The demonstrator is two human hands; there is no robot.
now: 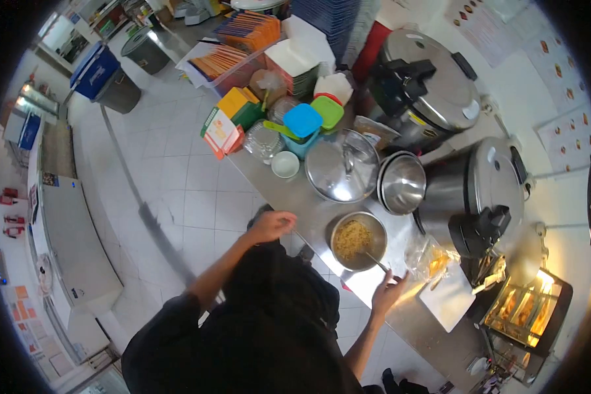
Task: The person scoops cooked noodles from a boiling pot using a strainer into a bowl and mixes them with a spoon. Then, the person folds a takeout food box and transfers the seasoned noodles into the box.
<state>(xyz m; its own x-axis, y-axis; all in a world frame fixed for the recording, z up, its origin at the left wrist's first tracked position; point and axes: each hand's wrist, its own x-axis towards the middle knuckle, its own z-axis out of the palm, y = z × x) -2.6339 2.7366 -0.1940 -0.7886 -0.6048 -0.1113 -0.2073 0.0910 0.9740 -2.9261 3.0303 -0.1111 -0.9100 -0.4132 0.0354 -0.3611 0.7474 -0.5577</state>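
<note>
A steel bowl [335,238] holds yellowish, grainy food [353,240] that looks like fried rice. The long metal handle of a spoon [376,261] slants out of it; the head is buried in the food. My right hand [389,293] is at the end of this handle, thumb and fingers around its tip. My left hand [274,226] is at the counter's edge, left of the bowl, fingers curled in; whether anything is in them is hidden. Behind the bowl lie a large steel lid [335,172] and stacked steel bowls [404,184].
Two large cookers [467,187] line the wall. Right of the bowl are a clear bag [433,259] and a white board [448,303], near a lit food warmer [524,308]. Further back are a small white bowl [285,165], a blue-lidded tub [302,121] and boxes.
</note>
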